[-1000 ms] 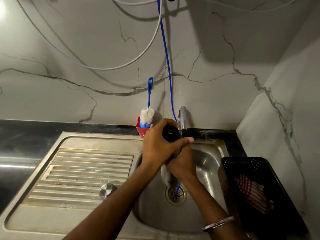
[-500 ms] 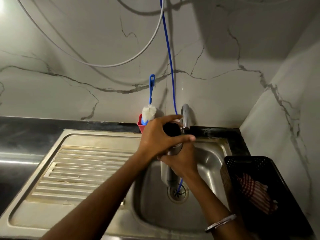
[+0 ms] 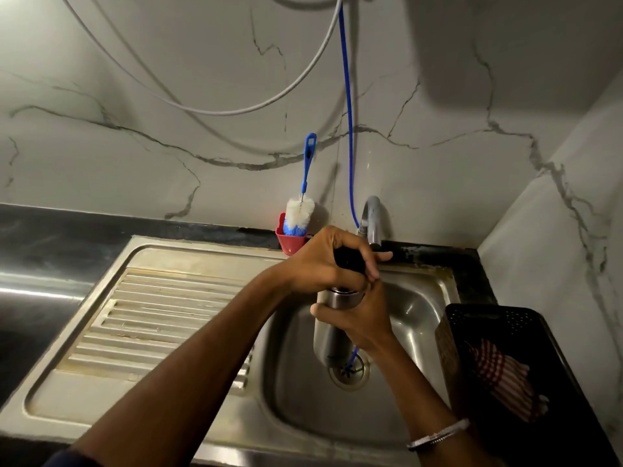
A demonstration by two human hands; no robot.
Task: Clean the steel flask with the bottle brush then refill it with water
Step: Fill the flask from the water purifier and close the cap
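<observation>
Over the steel sink basin (image 3: 414, 318), the right hand (image 3: 362, 323) gripped the cylindrical steel flask (image 3: 332, 335) steady while the left hand (image 3: 332, 264) curled around its black cap (image 3: 349, 257), seemingly unscrewing it, the blue-handled white bottle brush (image 3: 300, 214) waiting far behind.

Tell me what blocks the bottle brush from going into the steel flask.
The black cap sits on the steel flask, gripped by the left hand; the right hand holds the body. The bottle brush stands in its red holder, untouched.
</observation>
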